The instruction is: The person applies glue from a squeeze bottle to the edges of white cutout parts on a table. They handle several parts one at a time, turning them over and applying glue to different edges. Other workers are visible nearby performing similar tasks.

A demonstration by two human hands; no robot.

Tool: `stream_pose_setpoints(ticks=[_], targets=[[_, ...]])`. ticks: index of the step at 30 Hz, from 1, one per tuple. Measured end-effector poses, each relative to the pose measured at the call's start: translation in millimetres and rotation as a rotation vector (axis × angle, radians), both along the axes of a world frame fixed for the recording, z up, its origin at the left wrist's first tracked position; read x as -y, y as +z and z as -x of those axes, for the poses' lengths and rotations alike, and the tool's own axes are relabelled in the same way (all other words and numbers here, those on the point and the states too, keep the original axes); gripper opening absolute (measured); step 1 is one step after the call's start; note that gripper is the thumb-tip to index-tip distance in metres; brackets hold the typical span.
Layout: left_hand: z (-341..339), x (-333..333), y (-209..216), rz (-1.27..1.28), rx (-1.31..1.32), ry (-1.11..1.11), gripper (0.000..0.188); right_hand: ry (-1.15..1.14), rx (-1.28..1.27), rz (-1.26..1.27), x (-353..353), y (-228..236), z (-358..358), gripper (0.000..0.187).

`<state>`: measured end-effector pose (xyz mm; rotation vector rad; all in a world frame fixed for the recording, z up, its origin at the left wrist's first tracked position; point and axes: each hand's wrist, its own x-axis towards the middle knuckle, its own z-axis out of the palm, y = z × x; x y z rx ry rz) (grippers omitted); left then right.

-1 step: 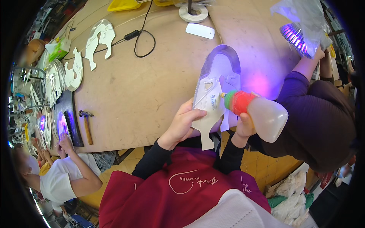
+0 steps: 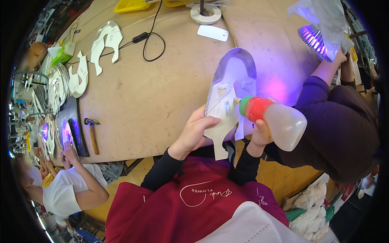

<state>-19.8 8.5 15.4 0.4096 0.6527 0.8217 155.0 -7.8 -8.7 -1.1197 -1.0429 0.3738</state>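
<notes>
My left hand pinches the white shoe upper at the near surface edge; my right hand fingers wrap the squeeze bottle. Squeezing hard may flood glue.

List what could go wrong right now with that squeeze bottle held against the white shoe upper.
1. The squeeze bottle in the right hand has its nozzle on the white shoe upper; too hard a squeeze may flood or smear it.
2. The left hand grips the upper beside the nozzle, so its fingers may get wetted.
3. The co-worker's arm reaches close by the bottle; a bump could jog it.
</notes>
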Motion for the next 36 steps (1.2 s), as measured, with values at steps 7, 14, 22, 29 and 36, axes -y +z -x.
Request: stream_pose_setpoints(ticks=[7, 14, 22, 29, 36], targets=[[1.0, -5.4, -1.3, -0.016, 0.003, -0.008, 0.052, 0.084, -0.1, -0.056, -4.9, -3.0, -3.4, 0.076], [1.5, -3.7, -1.7, -0.022, -0.031, -0.051, 0.052, 0.072, -0.133, -0.051, -3.0, -0.8, -5.0, 0.078], [2.9, -2.3, -0.8, -0.035, -0.085, -0.11, 0.049, 0.079, -0.151, -0.05, -5.4, 3.2, -5.3, 0.076], [2.6, -1.8, -0.4, -0.01, -0.112, -0.141, 0.05, 0.082, -0.078, -0.086, -6.9, 6.2, -6.3, 0.065], [3.5, -10.4, -19.8, 0.052, -0.004, 0.006, 0.054, -0.197, -0.473, -0.117, -9.0, 1.1, -18.9, 0.053]])
